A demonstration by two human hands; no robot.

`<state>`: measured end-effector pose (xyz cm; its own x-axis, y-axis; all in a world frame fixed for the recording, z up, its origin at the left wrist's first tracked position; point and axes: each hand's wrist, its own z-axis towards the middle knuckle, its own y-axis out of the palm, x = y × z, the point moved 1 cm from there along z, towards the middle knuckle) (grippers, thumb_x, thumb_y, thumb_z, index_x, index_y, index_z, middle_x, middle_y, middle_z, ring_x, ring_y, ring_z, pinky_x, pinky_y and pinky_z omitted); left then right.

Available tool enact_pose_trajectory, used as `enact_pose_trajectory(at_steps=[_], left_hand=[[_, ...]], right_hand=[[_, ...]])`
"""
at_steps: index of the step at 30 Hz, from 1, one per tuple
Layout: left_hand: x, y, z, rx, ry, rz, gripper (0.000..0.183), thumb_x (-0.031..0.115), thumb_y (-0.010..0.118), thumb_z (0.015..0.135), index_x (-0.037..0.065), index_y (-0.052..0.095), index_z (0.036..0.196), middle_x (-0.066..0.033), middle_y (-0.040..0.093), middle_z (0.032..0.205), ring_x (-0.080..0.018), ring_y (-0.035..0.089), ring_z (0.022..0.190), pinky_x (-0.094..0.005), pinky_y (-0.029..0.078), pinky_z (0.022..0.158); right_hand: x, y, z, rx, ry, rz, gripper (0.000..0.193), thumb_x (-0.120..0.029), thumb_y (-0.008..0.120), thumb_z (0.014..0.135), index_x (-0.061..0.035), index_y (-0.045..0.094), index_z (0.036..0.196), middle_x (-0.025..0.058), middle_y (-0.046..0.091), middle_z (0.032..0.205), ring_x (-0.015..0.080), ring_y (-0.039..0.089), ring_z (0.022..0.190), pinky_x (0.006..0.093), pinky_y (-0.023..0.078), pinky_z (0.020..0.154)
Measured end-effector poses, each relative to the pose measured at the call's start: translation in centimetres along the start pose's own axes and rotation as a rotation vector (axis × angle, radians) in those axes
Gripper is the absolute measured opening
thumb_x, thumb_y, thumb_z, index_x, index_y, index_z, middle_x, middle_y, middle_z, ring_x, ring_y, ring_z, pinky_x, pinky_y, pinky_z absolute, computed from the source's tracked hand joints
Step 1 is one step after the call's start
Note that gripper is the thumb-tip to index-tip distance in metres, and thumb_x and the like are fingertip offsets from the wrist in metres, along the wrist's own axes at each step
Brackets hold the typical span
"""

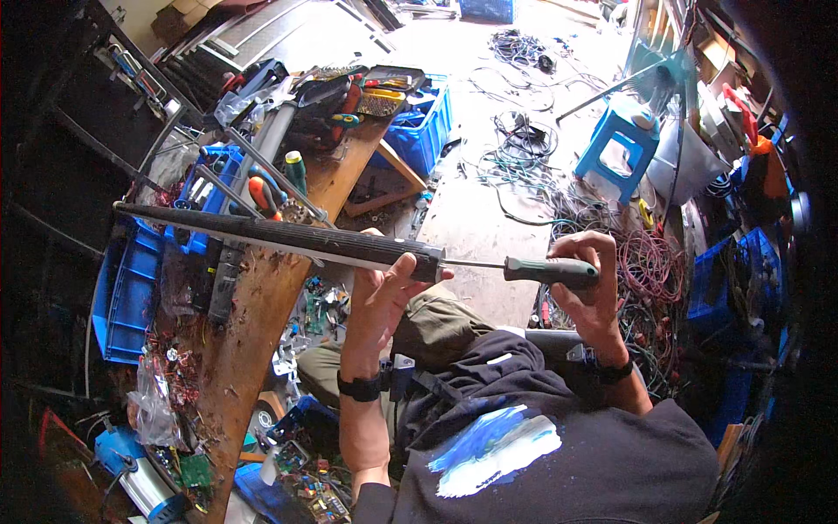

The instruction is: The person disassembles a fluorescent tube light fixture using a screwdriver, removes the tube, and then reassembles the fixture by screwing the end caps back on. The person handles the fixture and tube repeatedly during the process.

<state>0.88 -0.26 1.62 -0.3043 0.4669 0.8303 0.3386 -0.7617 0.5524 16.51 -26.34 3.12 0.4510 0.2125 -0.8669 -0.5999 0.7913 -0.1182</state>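
A long black bar with a ribbed surface and a pale lower edge (288, 236) lies across the view, one end over the wooden bench. My left hand (384, 293) is closed around it near its right end, the thumb in front. My right hand (592, 293) grips the grey-green handle of a screwdriver (532, 269). The thin shaft points left and meets the bar's right end face. Whether the tip sits in a screw is too small to tell.
On the wooden bench (236, 384) are pliers (264, 194), a green-handled tool (295, 170) and red wire scraps. Blue crates (122, 301) flank it. A blue stool (620, 148) and tangled cables (528, 144) occupy the floor ahead and right. Circuit boards (323, 502) lie below the bench edge.
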Motion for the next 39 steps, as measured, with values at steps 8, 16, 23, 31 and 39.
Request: enact_pose_trajectory(at_steps=[8,16,23,31,39], left_hand=[[0.1,0.0,0.0,-0.046,0.02,-0.062,0.047,0.015,0.07,0.099,0.024,0.051,0.141,-0.0121,0.072,0.117,-0.0313,0.073,0.108,-0.0665,0.054,0.104],[-0.2,-0.4,0.2,-0.04,0.015,-0.058,0.045,0.014,0.07,0.099,0.024,0.053,0.139,-0.0096,0.074,0.115,-0.0304,0.073,0.11,-0.066,0.055,0.102],[-0.7,-1.0,0.0,0.029,0.023,-0.102,0.052,0.006,0.071,0.097,0.023,0.052,0.142,-0.0084,0.072,0.117,-0.0315,0.072,0.111,-0.0667,0.056,0.101],[-0.6,-0.5,-0.2,0.032,0.036,-0.087,0.055,0.004,0.071,0.097,0.025,0.051,0.144,-0.0065,0.072,0.114,-0.0302,0.073,0.111,-0.0683,0.055,0.101],[-0.5,-0.2,0.0,0.008,0.026,-0.093,0.05,0.005,0.07,0.097,0.024,0.051,0.14,-0.0057,0.072,0.111,-0.0283,0.074,0.108,-0.0669,0.056,0.101]], right_hand=[[-0.5,-0.9,-0.1,0.101,0.133,0.095,0.035,-0.008,0.072,0.097,-0.0048,0.051,0.124,0.0114,0.065,0.104,0.0108,0.064,0.077,0.0238,0.053,0.063],[-1.4,-2.1,-0.7,0.12,0.083,0.165,0.03,-0.011,0.076,0.094,-0.0038,0.053,0.111,0.0097,0.063,0.098,0.0108,0.062,0.073,0.0252,0.052,0.062],[-2.1,-0.2,-0.8,0.114,0.115,0.145,0.027,-0.009,0.074,0.096,-0.004,0.054,0.113,0.01,0.066,0.096,0.0105,0.062,0.07,0.0258,0.052,0.061],[-3.7,-0.9,-0.9,0.092,0.277,-0.19,0.023,-0.012,0.068,0.099,-0.004,0.053,0.115,0.0081,0.067,0.081,0.0131,0.061,0.066,0.0276,0.05,0.061],[-2.3,-0.6,-0.7,0.101,0.0,0.051,0.055,-0.001,0.076,0.087,-0.0082,0.043,0.13,0.0099,0.06,0.104,0.0187,0.061,0.095,0.0353,0.051,0.087]])
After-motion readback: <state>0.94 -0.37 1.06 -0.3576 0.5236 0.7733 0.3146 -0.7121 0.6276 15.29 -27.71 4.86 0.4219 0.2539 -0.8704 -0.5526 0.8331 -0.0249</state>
